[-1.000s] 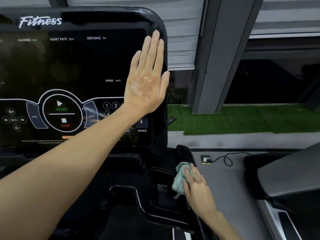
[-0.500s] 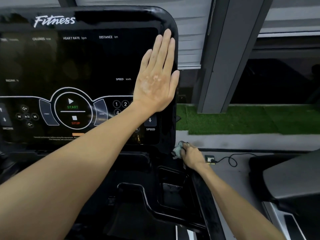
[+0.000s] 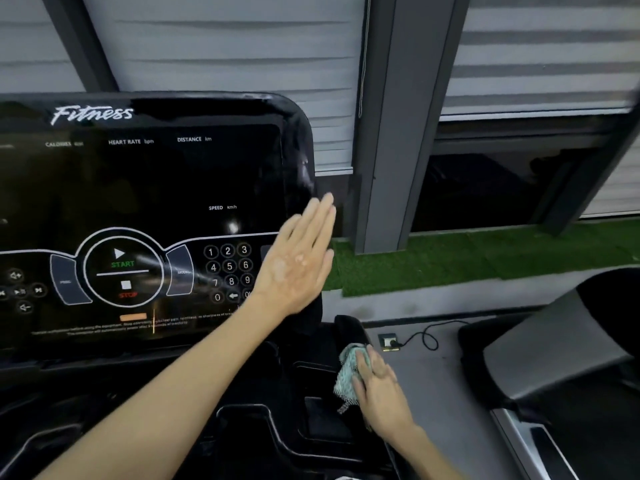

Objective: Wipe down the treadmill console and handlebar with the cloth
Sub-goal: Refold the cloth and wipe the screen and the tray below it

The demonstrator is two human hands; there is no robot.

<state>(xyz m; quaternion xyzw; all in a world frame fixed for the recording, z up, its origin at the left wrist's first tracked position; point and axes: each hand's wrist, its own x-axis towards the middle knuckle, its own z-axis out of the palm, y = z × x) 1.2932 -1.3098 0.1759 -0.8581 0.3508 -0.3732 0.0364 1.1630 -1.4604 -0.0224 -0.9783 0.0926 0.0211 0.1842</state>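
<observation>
Right hand (image 3: 377, 386) presses the cloth (image 3: 348, 372) onto the handlebar (image 3: 349, 329) just right of the console (image 3: 145, 188), fingers bunched on it. Left hand (image 3: 298, 265) is flat and empty at the screen edge. Prob mid-job imo; can't tell what's clean already.

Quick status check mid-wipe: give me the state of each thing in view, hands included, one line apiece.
Left hand: open, flat, empty, at the console's right edge.
Right hand: pressing the cloth onto the handlebar.
Cloth: bunched under the right hand's fingers.
Console screen: dark, printed labels showing.
Handlebar: black, cloth on it.
Floor socket: cable plugged in.
</observation>
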